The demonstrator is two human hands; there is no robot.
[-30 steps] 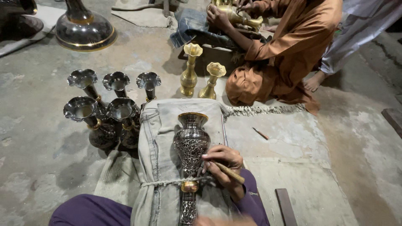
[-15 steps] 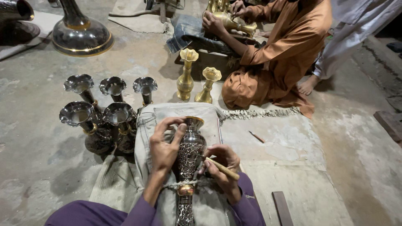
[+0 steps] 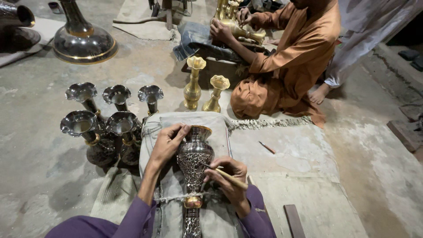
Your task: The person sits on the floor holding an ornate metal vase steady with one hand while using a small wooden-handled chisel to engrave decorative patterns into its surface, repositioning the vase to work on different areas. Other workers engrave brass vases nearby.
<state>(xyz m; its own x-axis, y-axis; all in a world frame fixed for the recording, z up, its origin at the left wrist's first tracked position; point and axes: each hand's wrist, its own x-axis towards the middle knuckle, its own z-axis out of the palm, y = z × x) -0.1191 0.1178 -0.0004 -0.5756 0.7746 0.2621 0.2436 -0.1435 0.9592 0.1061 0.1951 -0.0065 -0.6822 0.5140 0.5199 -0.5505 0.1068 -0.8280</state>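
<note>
Right hand [image 3: 229, 176] pinches a thin wooden-handled tool [image 3: 224, 173], tip set against the belly of the engraved vase [image 3: 194, 161] — fingers curled tight round the shaft, heel of the hand resting by the vase. Left hand [image 3: 167, 143] is spread over the vase's shoulder just under the rim, fingertips pressing on the metal, steadying it. The vase lies on its side on a grey cloth pad [image 3: 176, 128] across the person's lap, mouth pointing away, a cord [image 3: 176, 198] tied round its narrow waist; foot end runs off the bottom edge. Purple sleeves [image 3: 141, 211] frame it. Just left of the pad stand five dark flared vases [image 3: 110, 119], close together, some touching. Beyond the pad, two plain brass vases [image 3: 202, 88] upright near another person in orange [image 3: 291, 57] who works a brass piece of their own. A loose small tool [image 3: 267, 147] lies on the concrete floor [image 3: 44, 176] to the right. Risk, as judged: the round vase could roll under tool pressure if the left-hand hold slackens — tip would skid and scratch the pattern, or nick the steadying fingers nearby. An elbow swing left could topple the crowded dark vases.
</note>
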